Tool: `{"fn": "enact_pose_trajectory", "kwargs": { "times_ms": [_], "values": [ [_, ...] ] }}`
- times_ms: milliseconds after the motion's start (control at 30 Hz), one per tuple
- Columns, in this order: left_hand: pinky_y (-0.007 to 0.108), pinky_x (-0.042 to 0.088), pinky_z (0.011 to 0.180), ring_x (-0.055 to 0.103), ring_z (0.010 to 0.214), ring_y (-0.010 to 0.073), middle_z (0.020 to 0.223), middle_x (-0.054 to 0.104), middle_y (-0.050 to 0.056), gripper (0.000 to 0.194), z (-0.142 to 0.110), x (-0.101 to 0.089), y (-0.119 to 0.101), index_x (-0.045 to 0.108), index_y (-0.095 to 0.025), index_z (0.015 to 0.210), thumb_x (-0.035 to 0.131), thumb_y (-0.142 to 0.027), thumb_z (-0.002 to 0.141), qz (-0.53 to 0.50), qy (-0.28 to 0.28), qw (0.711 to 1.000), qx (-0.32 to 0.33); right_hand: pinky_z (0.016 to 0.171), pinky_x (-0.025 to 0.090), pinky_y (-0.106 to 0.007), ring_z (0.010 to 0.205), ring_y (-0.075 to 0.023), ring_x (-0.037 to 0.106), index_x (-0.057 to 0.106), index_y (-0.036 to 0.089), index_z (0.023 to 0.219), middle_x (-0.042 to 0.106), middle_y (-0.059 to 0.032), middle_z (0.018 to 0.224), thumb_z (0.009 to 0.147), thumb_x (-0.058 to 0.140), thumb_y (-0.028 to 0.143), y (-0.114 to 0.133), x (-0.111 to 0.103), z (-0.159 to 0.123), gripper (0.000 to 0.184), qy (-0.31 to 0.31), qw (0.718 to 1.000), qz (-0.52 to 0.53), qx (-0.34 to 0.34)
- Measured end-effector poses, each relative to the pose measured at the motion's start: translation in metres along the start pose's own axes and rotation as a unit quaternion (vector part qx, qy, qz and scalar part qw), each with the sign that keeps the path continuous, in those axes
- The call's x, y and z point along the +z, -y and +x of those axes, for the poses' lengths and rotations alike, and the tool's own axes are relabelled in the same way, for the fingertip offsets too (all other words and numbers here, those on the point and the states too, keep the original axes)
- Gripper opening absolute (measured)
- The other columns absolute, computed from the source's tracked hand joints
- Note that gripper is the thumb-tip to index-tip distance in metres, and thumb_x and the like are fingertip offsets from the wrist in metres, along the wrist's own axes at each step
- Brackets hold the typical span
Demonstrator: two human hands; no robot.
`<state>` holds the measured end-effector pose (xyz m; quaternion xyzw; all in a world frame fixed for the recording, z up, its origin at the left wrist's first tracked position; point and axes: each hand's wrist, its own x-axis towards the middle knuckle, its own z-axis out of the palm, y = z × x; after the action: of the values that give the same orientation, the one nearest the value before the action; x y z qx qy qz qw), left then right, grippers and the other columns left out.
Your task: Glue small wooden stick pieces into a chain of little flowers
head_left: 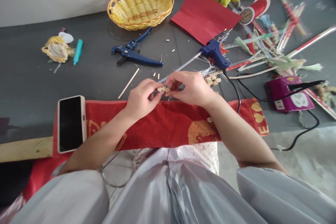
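Note:
My left hand (140,98) and my right hand (191,87) meet above the far edge of a red towel (168,126). Both pinch a small cluster of short wooden stick pieces (163,89) between their fingertips. More small wooden pieces (212,80) lie just right of my right hand. A thin wooden stick (128,83) lies on the dark table (31,77) to the left of my hands. A blue glue gun (215,53) rests just beyond my right hand.
A phone (71,123) lies on the towel's left end. Blue cutters (136,54) and a yellow woven basket (140,5) sit farther back. Red paper (203,15), ribbon spools, tassels and wrapped sticks (288,35) crowd the right. A purple power strip (290,94) with black cords lies at right.

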<state>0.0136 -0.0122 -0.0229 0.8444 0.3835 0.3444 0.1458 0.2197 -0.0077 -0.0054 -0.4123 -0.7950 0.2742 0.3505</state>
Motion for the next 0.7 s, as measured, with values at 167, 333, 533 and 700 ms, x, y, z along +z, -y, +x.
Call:
{"fn": "enact_pose_trajectory", "kwargs": {
  "times_ms": [167,333,533,700],
  "values": [
    [0.019,0.045,0.055,0.051,0.053,0.0048,0.092,0.068,0.003,0.013,0.0005,-0.0011,-0.0007,0.066,-0.018,0.101,0.059,-0.022,0.090,0.007,0.017,1.000,-0.015,0.067,0.049,-0.025,0.068,-0.0131,0.063,0.066,0.017,0.089,0.069,-0.0014,0.077,0.074,0.070,0.019,-0.0004,0.0004,0.0002,0.015,0.004,1.000,-0.006,0.003],
    [0.019,0.044,0.055,0.050,0.053,0.0044,0.090,0.067,0.002,0.011,0.0005,-0.0006,-0.0006,0.066,-0.018,0.099,0.060,-0.020,0.089,0.006,0.003,1.000,0.000,0.067,0.049,-0.024,0.068,-0.0131,0.063,0.066,0.016,0.089,0.069,-0.0020,0.078,0.073,0.070,0.017,0.0000,0.0000,0.0002,0.016,0.007,1.000,-0.001,0.005],
    [0.018,0.044,0.054,0.050,0.052,0.0035,0.089,0.067,0.002,0.011,0.0009,0.0001,-0.0009,0.065,-0.017,0.100,0.061,-0.018,0.089,-0.003,-0.009,1.000,0.013,0.067,0.049,-0.024,0.068,-0.0129,0.063,0.067,0.016,0.090,0.070,-0.0017,0.078,0.074,0.070,0.018,0.0005,-0.0005,0.0001,0.016,0.008,1.000,0.000,-0.001],
    [0.018,0.045,0.054,0.050,0.052,0.0040,0.091,0.068,0.002,0.011,0.0009,-0.0003,-0.0008,0.065,-0.018,0.099,0.060,-0.020,0.089,0.006,0.002,1.000,-0.001,0.067,0.048,-0.025,0.069,-0.0134,0.063,0.066,0.017,0.089,0.070,-0.0019,0.079,0.074,0.070,0.019,0.0002,-0.0003,0.0003,0.016,0.011,1.000,-0.006,0.007]
  ]
}}
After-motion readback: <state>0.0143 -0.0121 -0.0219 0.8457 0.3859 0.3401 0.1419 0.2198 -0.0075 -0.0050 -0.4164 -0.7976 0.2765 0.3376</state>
